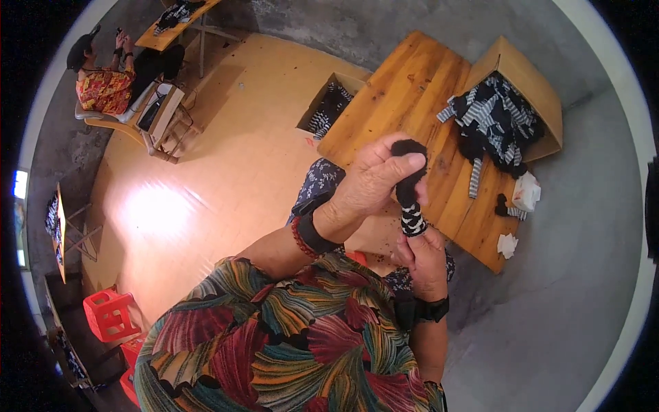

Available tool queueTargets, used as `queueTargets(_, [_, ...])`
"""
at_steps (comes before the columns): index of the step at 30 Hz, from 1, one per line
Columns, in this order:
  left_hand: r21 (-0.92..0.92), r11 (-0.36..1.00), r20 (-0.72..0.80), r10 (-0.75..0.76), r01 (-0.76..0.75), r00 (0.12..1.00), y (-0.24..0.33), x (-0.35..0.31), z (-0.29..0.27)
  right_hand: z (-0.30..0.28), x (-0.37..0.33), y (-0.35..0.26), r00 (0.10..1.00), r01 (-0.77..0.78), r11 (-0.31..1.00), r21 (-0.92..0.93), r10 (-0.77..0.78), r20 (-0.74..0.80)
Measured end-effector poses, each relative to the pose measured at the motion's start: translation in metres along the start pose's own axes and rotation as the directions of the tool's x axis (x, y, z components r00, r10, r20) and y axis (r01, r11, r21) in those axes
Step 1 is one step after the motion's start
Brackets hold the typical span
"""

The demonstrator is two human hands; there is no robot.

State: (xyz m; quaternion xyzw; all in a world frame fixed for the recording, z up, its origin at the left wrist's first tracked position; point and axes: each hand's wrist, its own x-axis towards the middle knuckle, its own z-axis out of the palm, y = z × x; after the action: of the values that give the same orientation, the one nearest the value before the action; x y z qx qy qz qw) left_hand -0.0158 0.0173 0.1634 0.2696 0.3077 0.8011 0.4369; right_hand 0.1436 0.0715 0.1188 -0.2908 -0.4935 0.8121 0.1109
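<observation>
Above the near side of the wooden table, both my hands hold one small knitted piece [409, 191], fuzzy black along most of its length with a black-and-white striped end. It looks like a sock or glove; which one I cannot tell. My left hand [371, 178] is closed round the upper black part, thumb pressed on it. Lower down, my right hand [427, 259] pinches around the striped end, its fingers partly hidden. On the table, a heap of similar black and grey-striped knitted pieces [491, 117] spills from a cardboard box [550, 130] lying on its side.
The wooden table [405, 75] stands against a grey wall. A white tissue pack [526, 191] and a crumpled tissue [507, 245] lie by its right edge. An open carton [307, 123] is on the floor. Another person [110, 89] sits far left; a red stool [110, 316] stands lower left.
</observation>
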Motion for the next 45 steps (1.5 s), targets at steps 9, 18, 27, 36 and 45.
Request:
queueTargets(9, [-0.076,0.997,0.069,0.021,-0.016,0.997,-0.011,-0.015,0.019,0.029,0.002,0.005,0.998,0.030,0.962,0.270,-0.045,0.049])
queueTargets(18, [0.005,0.987,-0.139,0.160,-0.161,0.977,-0.001,0.003,0.011,0.005,0.002,-0.004,0.990,-0.042,0.967,0.249,0.006,0.144])
queueTargets(27, [0.596,0.747,-0.018,0.378,-0.294,0.925,0.007,0.001,-0.004,0.013,0.001,0.002,0.990,0.016,0.957,0.291,-0.056,0.131])
queueTargets(36, [0.813,0.332,0.297,0.470,-0.478,0.831,0.009,0.002,-0.005,0.023,0.004,0.010,0.963,-0.132,0.859,0.494,-0.007,0.268])
queueTargets(45, [0.202,0.966,0.053,0.153,-0.161,0.987,0.021,0.007,0.002,0.015,-0.007,-0.009,0.997,0.046,0.983,0.177,-0.056,0.051])
